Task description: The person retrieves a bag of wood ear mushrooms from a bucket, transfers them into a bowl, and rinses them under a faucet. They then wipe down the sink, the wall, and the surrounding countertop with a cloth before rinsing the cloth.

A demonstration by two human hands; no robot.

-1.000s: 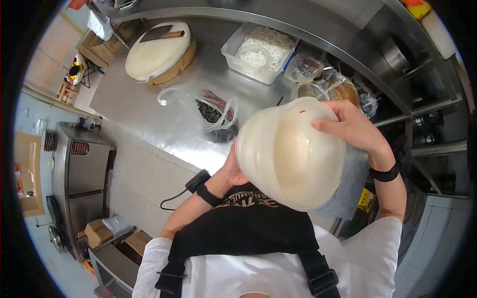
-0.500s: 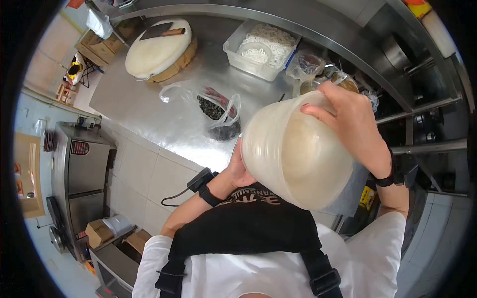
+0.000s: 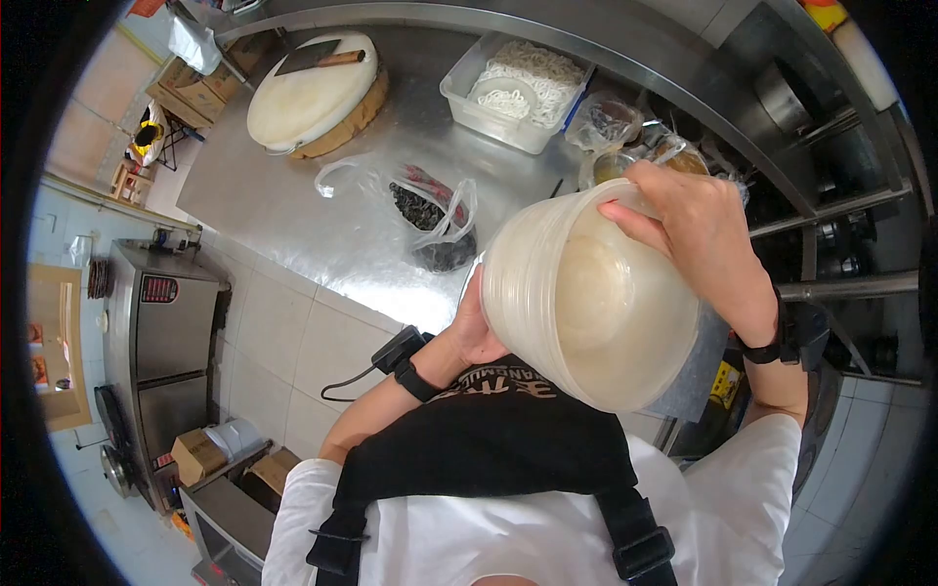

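Observation:
A stack of nested, translucent plastic bowls (image 3: 596, 303) is held tilted in front of my chest, its opening facing right and toward me. My right hand (image 3: 699, 230) is closed on the upper rim, with the thumb inside the top bowl. Around the base at the left end, my left hand (image 3: 476, 317) is curled, its fingers partly hidden behind the stack. Just beyond it on the steel table (image 3: 244, 205) lies an open plastic bag (image 3: 430, 215) with dark, dried-looking pieces and something red in it.
A cleaver (image 3: 318, 59) rests on a thick round chopping board (image 3: 313, 98) at the far left of the table. White noodles fill a plastic tub (image 3: 513, 98) at the back. Bagged containers (image 3: 635, 137) stand right of it, under a steel shelf (image 3: 586, 44).
The bowl stack has turned slightly, so more of its inside shows. Both hands keep their hold, almost unmoved.

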